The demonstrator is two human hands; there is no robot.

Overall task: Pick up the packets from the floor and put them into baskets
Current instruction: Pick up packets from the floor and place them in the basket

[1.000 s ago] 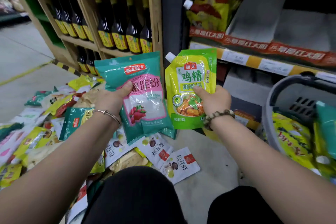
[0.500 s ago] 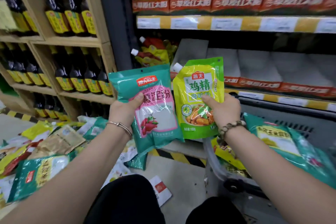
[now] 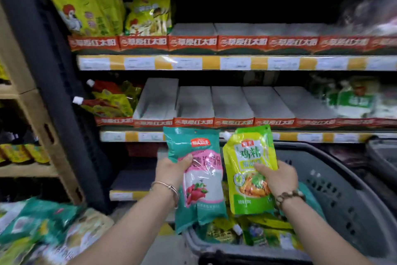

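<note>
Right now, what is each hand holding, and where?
Left hand grips the teal packet at its left edge; right hand grips the green pouch at its right edge.

Both bare arms reached up from the bottom of the frame toward the middle. The left hand (image 3: 171,170) gripped a teal packet (image 3: 202,191), thumb across its front. The right hand (image 3: 277,176) gripped a yellow packet (image 3: 247,155) the same way. The hands were side by side.
</note>
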